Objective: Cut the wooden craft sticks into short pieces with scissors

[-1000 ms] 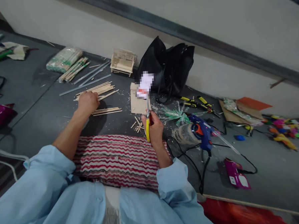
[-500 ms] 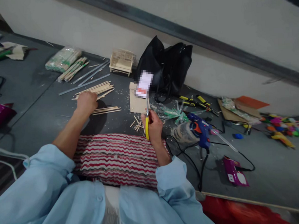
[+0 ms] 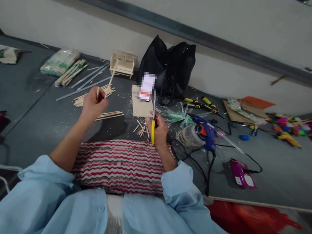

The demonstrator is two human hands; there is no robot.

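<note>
Wooden stick (image 3: 108,81), long and thin, pinched at its lower end between thumb and fingers of left hand (image 3: 92,104), held above the floor (image 3: 27,113), tip leaning toward the small wooden model (image 3: 125,64). Right hand (image 3: 159,125) closed around yellow-handled scissors (image 3: 153,132), blades pointing up and away, apart from the stick. Likely risks: with so low a pinch and so long a free end, could wobble, knock the model, or snap. Could also slide out of the fingers and drop into the stick pile (image 3: 79,100) just below. With scissors swung carelessly, could scatter the short cut pieces (image 3: 142,129) beside the cardboard (image 3: 140,109). Further right, glue gun (image 3: 205,132), cord lying close to the striped cloth (image 3: 119,164); could snag on a sleeve.
</note>
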